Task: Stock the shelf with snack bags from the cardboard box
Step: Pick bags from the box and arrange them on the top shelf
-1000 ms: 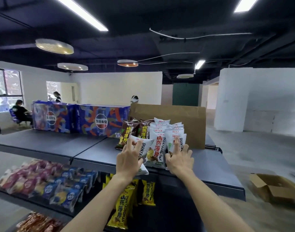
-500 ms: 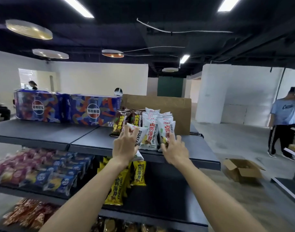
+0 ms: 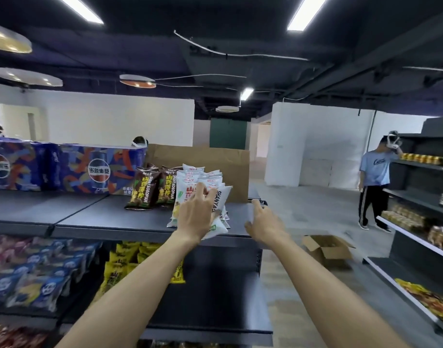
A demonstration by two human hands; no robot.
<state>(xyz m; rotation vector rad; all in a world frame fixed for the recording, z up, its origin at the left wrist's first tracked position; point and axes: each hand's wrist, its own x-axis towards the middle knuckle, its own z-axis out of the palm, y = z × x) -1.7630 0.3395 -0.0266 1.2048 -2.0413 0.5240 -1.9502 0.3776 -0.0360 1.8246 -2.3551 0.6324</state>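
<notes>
On the top shelf (image 3: pixel 130 217), left hand (image 3: pixel 194 217) gripped white snack bags (image 3: pixel 190 179); at 3 o'clock, right hand (image 3: pixel 264 223) hovered, fingers spread.

Both arms stretched forward.
Left hand (image 3: pixel 196 215) reaches out with fingers spread and slightly curled; right hand (image 3: pixel 265 223) hangs open, fingers relaxed.
</notes>
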